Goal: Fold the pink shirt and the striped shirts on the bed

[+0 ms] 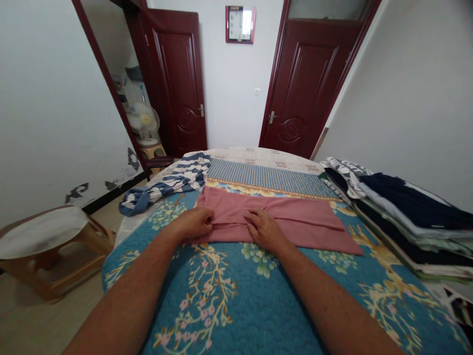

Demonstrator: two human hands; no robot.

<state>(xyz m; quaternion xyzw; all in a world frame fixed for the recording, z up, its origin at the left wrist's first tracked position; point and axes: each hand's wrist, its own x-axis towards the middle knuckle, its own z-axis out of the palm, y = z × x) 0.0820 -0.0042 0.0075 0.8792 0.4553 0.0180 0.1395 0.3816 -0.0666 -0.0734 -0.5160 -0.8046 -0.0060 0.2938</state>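
Note:
A pink garment (310,217) lies folded into a long flat strip across the blue flowered cloth (281,305). At its left end, my left hand (196,224) is closed, its curled fingers gripping the pink fabric. My right hand (264,228) rests on the middle of the strip near its front edge, fingers apart and bent against the fabric. Creases run along the strip between and beyond the hands.
A crumpled blue-and-white striped garment (181,177) lies at the table's back left. On the right stands a stack of folded clothes (402,212). A stool (55,236) is on the floor at the left. Two doors are behind.

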